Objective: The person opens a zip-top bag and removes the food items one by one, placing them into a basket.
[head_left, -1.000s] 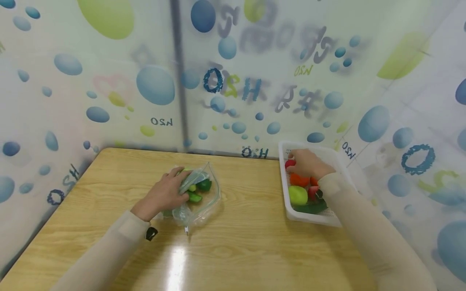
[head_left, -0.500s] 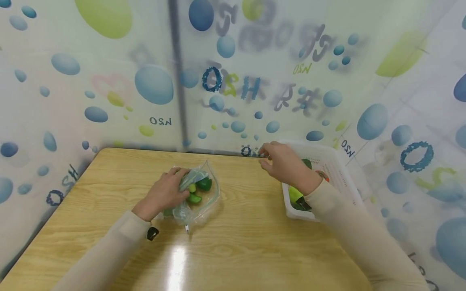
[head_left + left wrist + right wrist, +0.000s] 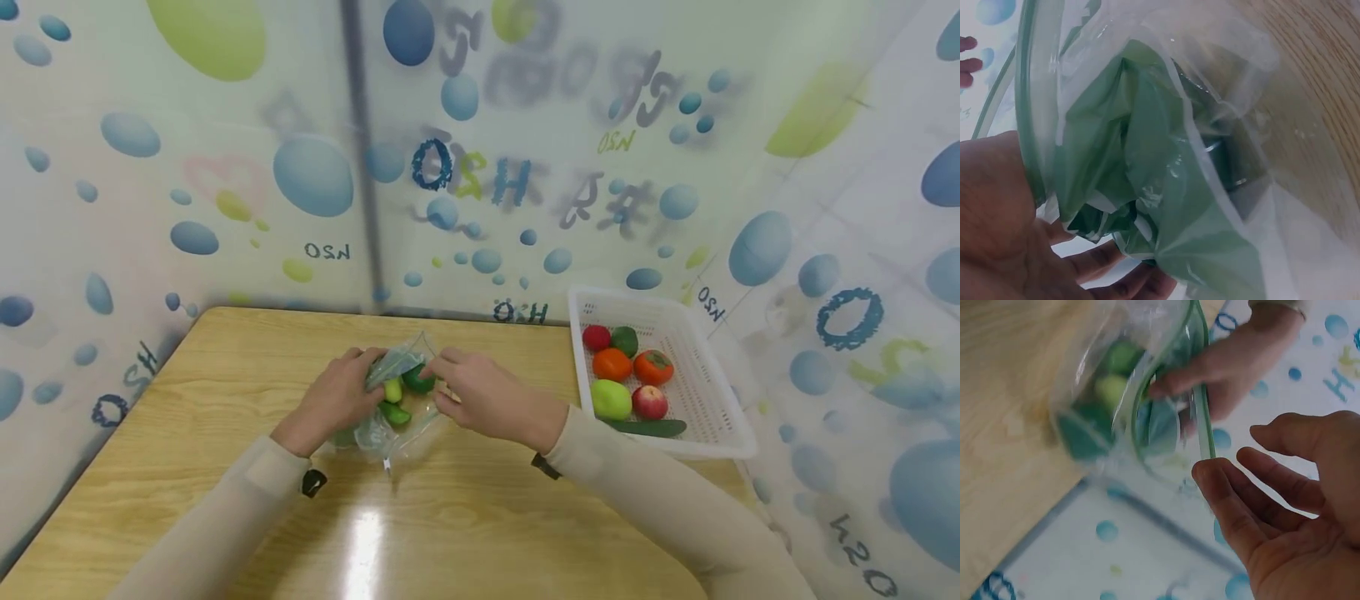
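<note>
On the wooden table, a clear zip bag [image 3: 375, 435] with a green-edged mouth lies with its opening toward the right. Several green items are inside: a dark green rounded one [image 3: 417, 380], a yellow-green piece [image 3: 393, 389] and a bright green elongated piece [image 3: 393, 413]. My left hand [image 3: 333, 402] grips the bag's upper side near the mouth, thumb inside the opening in the right wrist view. My right hand [image 3: 498, 400] is at the opposite side of the mouth. Its fingers [image 3: 1229, 509] are loosely bent, a fingertip at the green rim, thumb apart, holding nothing visible.
A white basket [image 3: 720, 408] stands at the table's back right. It holds a green apple [image 3: 611, 401], a red apple [image 3: 649, 402], a cucumber [image 3: 647, 428] and several red, orange and dark green items. A patterned wall [image 3: 480, 242] borders the table's back.
My right hand has come out of the basket and moved left to the bag's mouth. The red item it was touching still lies in the basket. My left hand has stayed on the bag.
</note>
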`<action>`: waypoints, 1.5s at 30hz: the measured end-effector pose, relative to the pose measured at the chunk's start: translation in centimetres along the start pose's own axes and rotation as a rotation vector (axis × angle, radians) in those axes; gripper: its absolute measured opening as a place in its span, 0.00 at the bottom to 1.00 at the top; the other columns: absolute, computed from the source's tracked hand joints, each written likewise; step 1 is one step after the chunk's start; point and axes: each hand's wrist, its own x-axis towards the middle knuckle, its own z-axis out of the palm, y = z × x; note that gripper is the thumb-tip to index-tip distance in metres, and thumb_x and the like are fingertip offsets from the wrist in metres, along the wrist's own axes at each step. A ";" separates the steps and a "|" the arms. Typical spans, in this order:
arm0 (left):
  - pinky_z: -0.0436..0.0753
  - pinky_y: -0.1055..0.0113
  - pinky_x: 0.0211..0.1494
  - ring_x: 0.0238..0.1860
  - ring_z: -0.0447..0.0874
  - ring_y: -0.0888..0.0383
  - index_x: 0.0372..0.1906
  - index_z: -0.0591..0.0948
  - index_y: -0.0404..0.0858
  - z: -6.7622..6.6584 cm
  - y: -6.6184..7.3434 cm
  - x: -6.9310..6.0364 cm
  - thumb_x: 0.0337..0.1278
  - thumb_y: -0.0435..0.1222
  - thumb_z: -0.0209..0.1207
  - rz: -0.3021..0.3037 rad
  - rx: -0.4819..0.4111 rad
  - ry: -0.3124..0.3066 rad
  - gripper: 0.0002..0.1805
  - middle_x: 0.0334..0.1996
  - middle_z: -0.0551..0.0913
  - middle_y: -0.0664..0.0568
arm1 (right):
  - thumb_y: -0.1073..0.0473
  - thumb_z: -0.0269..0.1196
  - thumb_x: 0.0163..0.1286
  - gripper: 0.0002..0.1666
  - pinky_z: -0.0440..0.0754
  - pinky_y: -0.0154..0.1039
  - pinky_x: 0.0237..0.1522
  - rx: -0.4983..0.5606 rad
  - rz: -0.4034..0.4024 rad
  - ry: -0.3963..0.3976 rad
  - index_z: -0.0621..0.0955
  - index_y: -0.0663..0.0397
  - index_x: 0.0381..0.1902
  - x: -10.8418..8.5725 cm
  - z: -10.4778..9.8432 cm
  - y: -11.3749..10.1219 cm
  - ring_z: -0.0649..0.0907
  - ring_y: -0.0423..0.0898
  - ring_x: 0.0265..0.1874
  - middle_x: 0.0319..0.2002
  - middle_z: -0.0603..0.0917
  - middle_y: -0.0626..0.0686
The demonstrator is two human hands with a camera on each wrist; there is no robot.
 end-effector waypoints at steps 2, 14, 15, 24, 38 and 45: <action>0.88 0.28 0.65 0.66 0.88 0.25 0.84 0.76 0.31 0.0 -0.1 -0.1 0.81 0.36 0.66 0.008 -0.010 0.004 0.34 0.71 0.83 0.23 | 0.62 0.69 0.87 0.16 0.93 0.37 0.48 -0.024 -0.022 -0.039 0.88 0.63 0.67 0.8 1.0 -0.6 0.93 0.47 0.45 0.60 0.92 0.60; 0.91 0.35 0.59 0.58 0.93 0.34 0.78 0.79 0.27 -0.3 -0.7 -0.5 0.85 0.33 0.61 0.006 -0.052 0.043 0.26 0.65 0.88 0.25 | 0.59 0.67 0.89 0.18 0.93 0.37 0.49 -0.124 0.110 -0.077 0.87 0.60 0.69 3.7 6.2 0.2 0.92 0.45 0.50 0.58 0.92 0.56; 0.91 0.35 0.60 0.59 0.93 0.33 0.78 0.79 0.26 -0.4 -0.7 -0.6 0.85 0.33 0.61 0.004 -0.056 0.044 0.26 0.66 0.88 0.25 | 0.59 0.68 0.88 0.18 0.94 0.37 0.49 -0.126 0.123 -0.065 0.87 0.60 0.68 3.8 6.6 0.3 0.92 0.46 0.50 0.57 0.93 0.56; 0.84 0.54 0.39 0.37 0.87 0.49 0.77 0.80 0.27 -0.5 -0.8 -0.9 0.86 0.32 0.59 -0.019 -0.104 0.048 0.24 0.62 0.92 0.28 | 0.49 0.73 0.86 0.31 0.94 0.41 0.57 -0.160 0.200 -0.041 0.83 0.59 0.77 5.5 9.5 1.0 0.92 0.47 0.56 0.65 0.91 0.56; 0.78 0.59 0.29 0.22 0.76 0.57 0.88 0.69 0.31 -1.7 -1.4 -1.2 0.95 0.43 0.53 0.035 -0.203 -0.123 0.32 0.29 0.85 0.48 | 0.44 0.78 0.81 0.35 0.86 0.35 0.38 -0.167 0.348 -0.073 0.85 0.64 0.70 7.5 11.6 0.4 0.86 0.46 0.45 0.53 0.91 0.56; 0.79 0.58 0.33 0.25 0.78 0.56 0.86 0.71 0.29 -2.0 -1.3 -1.6 0.98 0.43 0.48 0.033 -0.213 -0.130 0.30 0.33 0.86 0.48 | 0.40 0.78 0.81 0.40 0.91 0.36 0.45 -0.205 0.363 -0.048 0.84 0.64 0.75 7.9 11.9 0.4 0.86 0.48 0.50 0.59 0.90 0.59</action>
